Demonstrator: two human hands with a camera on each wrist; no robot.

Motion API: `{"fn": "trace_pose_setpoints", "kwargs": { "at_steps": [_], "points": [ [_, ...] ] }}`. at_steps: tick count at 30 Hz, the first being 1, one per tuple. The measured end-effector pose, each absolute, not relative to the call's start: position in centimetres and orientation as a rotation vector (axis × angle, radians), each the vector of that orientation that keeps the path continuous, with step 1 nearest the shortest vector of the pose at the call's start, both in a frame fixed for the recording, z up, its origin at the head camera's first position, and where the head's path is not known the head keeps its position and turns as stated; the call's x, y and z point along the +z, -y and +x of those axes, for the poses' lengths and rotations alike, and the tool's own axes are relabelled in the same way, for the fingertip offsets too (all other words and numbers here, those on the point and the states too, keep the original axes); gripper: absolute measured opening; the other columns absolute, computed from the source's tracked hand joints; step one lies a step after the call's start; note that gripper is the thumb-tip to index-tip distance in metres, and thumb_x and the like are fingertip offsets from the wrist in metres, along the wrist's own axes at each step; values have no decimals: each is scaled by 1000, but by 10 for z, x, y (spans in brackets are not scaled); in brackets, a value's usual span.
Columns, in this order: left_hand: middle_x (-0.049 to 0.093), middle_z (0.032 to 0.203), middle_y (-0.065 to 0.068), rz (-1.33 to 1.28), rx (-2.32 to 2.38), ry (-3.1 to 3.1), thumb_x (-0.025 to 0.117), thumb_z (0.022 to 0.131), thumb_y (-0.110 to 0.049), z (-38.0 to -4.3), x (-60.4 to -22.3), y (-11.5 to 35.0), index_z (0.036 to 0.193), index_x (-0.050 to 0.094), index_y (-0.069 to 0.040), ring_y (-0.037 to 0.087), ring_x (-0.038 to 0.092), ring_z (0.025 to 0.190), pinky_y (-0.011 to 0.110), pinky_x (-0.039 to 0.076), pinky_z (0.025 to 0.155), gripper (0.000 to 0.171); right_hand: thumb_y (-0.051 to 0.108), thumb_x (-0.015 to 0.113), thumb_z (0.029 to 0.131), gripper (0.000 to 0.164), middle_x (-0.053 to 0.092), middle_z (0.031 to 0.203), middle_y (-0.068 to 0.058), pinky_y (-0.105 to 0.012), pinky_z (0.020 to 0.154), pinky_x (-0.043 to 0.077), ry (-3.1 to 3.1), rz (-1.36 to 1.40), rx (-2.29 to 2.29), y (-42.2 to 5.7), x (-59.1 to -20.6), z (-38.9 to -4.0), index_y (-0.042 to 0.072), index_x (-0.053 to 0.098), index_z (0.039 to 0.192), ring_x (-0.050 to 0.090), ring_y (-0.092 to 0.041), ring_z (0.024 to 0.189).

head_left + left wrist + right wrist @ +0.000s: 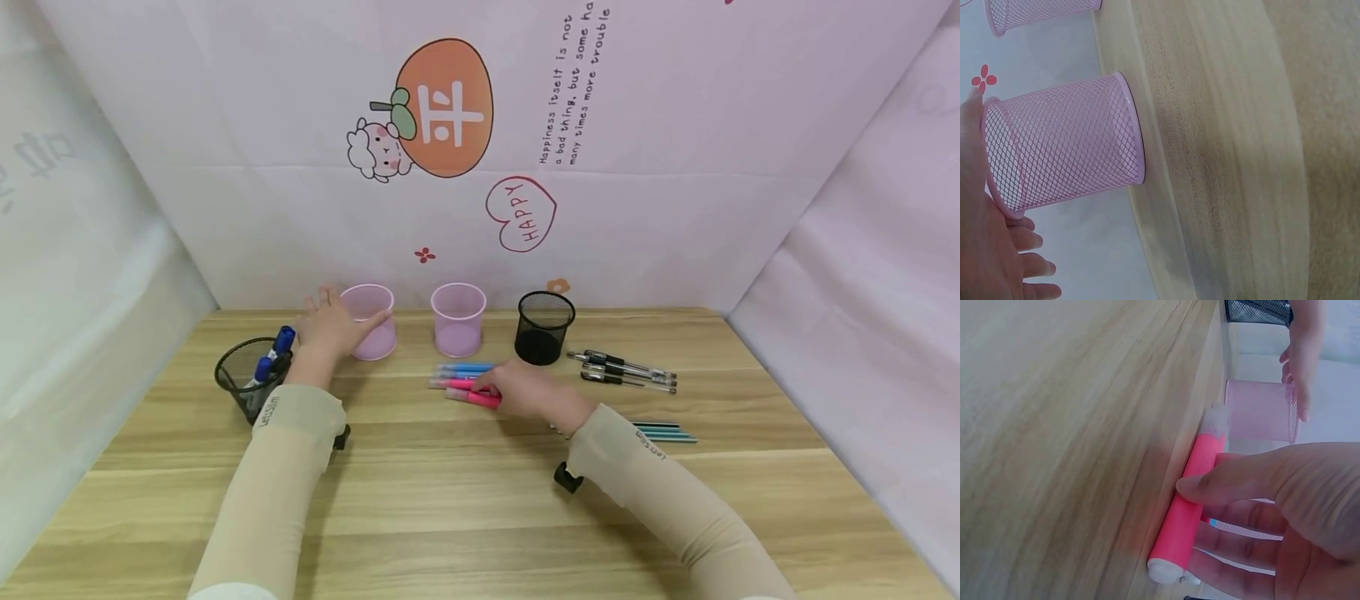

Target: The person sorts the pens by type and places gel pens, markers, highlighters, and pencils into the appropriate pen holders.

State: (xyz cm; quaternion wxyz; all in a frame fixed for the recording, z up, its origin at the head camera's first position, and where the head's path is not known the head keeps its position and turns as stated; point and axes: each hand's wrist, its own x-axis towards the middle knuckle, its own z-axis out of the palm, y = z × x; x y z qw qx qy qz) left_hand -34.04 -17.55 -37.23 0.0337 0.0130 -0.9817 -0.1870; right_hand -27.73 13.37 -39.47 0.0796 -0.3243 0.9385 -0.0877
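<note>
My left hand [330,327] is spread at the left pink mesh pen cup [375,337], its thumb reaching across near the rim. In the left wrist view, the fingers [1025,240] lie just past the rim of that upright cup [1069,140]. My right hand [525,390] pinches a pink highlighter [1188,503] low over the table, thumb on the near side and fingers behind. A second pink highlighter lies alongside, partly covered by the hand. Blue highlighters [461,367] lie just behind the pink ones.
Another pink mesh cup [459,329] and a black mesh cup [538,337] stand along the back. At left, a black mesh cup [238,375] holds blue-capped markers [282,342]. Black gel pens [626,371] and thin teal sticks [667,432] lie on the right of the wooden table [420,517].
</note>
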Motion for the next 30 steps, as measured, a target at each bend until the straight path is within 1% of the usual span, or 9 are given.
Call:
{"fn": "trace_pose_setpoints", "kwargs": {
  "at_steps": [8, 13, 15, 18, 21, 23, 25, 27, 30],
  "points": [
    [8, 163, 38, 49, -554, 3026, 50, 91, -77, -341, -375, 177, 157, 8, 16, 58, 8, 149, 77, 19, 111, 121, -1, 76, 87, 44, 53, 72, 3, -25, 57, 35, -2800, -963, -237, -132, -394, -277, 20, 76, 126, 46, -13, 67],
    [8, 163, 38, 44, -558, 3024, 50, 92, -76, -343, -377, 177, 157, 7, 16, 58, 7, 149, 78, 19, 110, 121, -1, 76, 85, 54, 43, 67, 4, -27, 54, 28, -2807, -886, -237, -133, -389, -279, 27, 73, 131, 39, -13, 64],
    [8, 163, 38, 43, -561, 3018, 50, 91, -77, -344, -376, 177, 157, 7, 16, 58, 7, 149, 78, 19, 110, 121, 1, 76, 86, 53, 39, 66, 4, -28, 54, 27, -2815, -874, -232, -134, -386, -280, 29, 73, 132, 37, -13, 64],
    [7, 163, 38, 42, -567, 3012, 50, 91, -77, -344, -376, 177, 157, 7, 16, 57, 7, 149, 77, 19, 111, 121, 7, 77, 89, 50, 40, 68, 5, -28, 54, 29, -2824, -867, -243, -134, -380, -282, 31, 72, 132, 40, -14, 67],
    [7, 163, 37, 42, -568, 3011, 50, 91, -76, -345, -376, 177, 157, 6, 16, 57, 6, 149, 77, 19, 111, 121, 7, 76, 88, 52, 47, 74, 4, -29, 56, 33, -2832, -857, -262, -135, -373, -285, 29, 71, 135, 45, -16, 72],
    [6, 163, 37, 40, -553, 3012, 50, 92, -76, -345, -376, 177, 157, 6, 16, 57, 6, 149, 76, 19, 111, 121, 4, 75, 86, 56, 57, 82, 3, -29, 58, 40, -2840, -847, -288, -136, -367, -287, 28, 70, 136, 51, -17, 76],
    [6, 163, 37, 40, -539, 3009, 51, 92, -75, -345, -376, 177, 156, 7, 16, 56, 6, 150, 75, 19, 112, 120, -2, 73, 84, 58, 66, 93, -1, -29, 63, 48, -2843, -863, -342, -136, -361, -289, 22, 69, 137, 57, -18, 81],
    [7, 163, 37, 41, -521, 3006, 51, 93, -75, -345, -377, 177, 156, 8, 16, 56, 6, 150, 74, 19, 113, 119, -5, 72, 85, 58, 70, 102, -3, -30, 70, 54, -2845, -867, -409, -137, -355, -291, 18, 68, 138, 62, -18, 87],
    [7, 164, 36, 40, -514, 2999, 51, 92, -74, -345, -378, 176, 157, 9, 16, 55, 5, 150, 73, 18, 115, 118, -6, 71, 88, 54, 72, 103, -6, -32, 76, 57, -2841, -874, -556, -136, -348, -295, 10, 66, 139, 66, -19, 89]
  ]
}}
